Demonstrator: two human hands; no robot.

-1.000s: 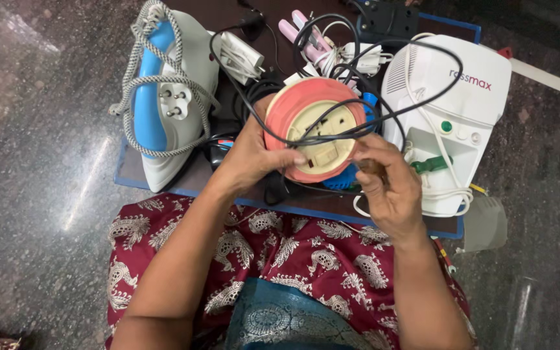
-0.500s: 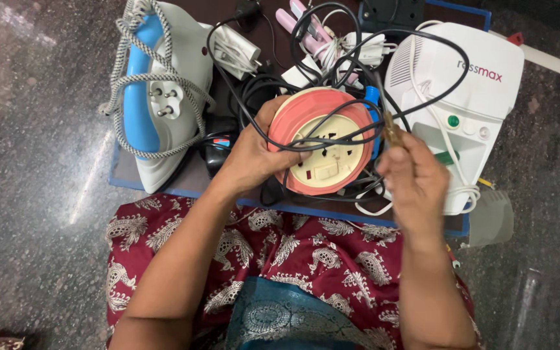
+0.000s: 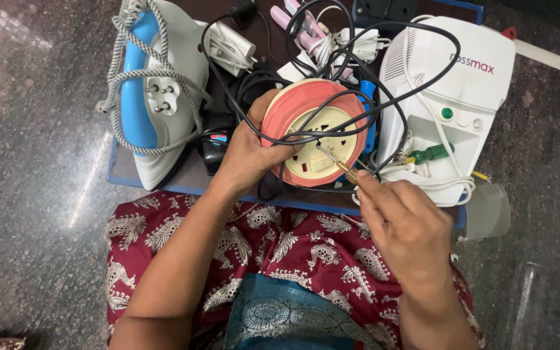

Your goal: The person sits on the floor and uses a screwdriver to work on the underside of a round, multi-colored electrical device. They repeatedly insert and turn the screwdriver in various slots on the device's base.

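Between the hands, left hand (image 3: 251, 152) grips a pink cable reel (image 3: 312, 133); right hand (image 3: 406, 223) pinches a screwdriver (image 3: 335, 162) touching its socket face

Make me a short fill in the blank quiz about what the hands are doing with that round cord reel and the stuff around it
1. The left hand grips the round pink ____.
2. The right hand holds a thin ____ whose tip touches the reel's cream-coloured face.
3. The iron with the blue handle lies to the ____ of the reel.
4. A black ____ is looped across the reel's face.

Missing words: cord reel; screwdriver; left; cable
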